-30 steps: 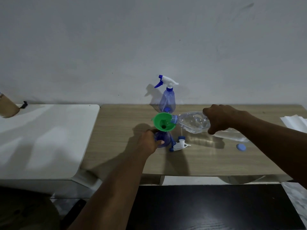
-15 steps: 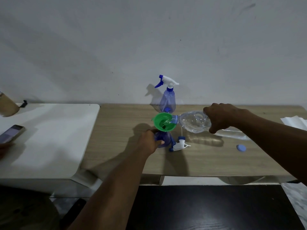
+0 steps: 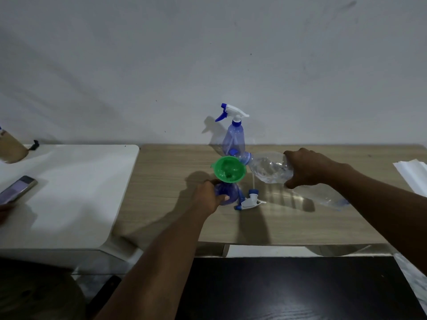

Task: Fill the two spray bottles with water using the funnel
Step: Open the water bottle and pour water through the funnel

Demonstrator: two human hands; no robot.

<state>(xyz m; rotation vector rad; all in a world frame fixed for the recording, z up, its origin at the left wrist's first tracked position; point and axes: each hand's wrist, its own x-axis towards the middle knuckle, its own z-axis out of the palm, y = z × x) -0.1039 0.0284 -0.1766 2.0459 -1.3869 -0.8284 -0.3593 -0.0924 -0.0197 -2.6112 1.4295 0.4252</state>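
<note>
A green funnel (image 3: 228, 170) sits in the neck of a blue spray bottle (image 3: 227, 197) on the wooden table (image 3: 288, 225). My left hand (image 3: 208, 199) grips that bottle's body. My right hand (image 3: 307, 167) holds a clear water bottle (image 3: 265, 168) tipped sideways, its mouth over the funnel's rim. The bottle's white spray head (image 3: 250, 201) lies on the table beside it. A second spray bottle (image 3: 233, 137), head on, stands upright behind the funnel by the wall.
Another clear plastic bottle (image 3: 323, 197) lies on the table under my right arm. White paper (image 3: 413, 174) is at the right edge. A white table (image 3: 69, 192) on the left carries a phone (image 3: 17, 189) and a brown cup (image 3: 11, 146).
The water bottle has stayed tipped over the funnel. A phone held by another hand has come into view on the white table. The blue cap is hidden behind my right arm.
</note>
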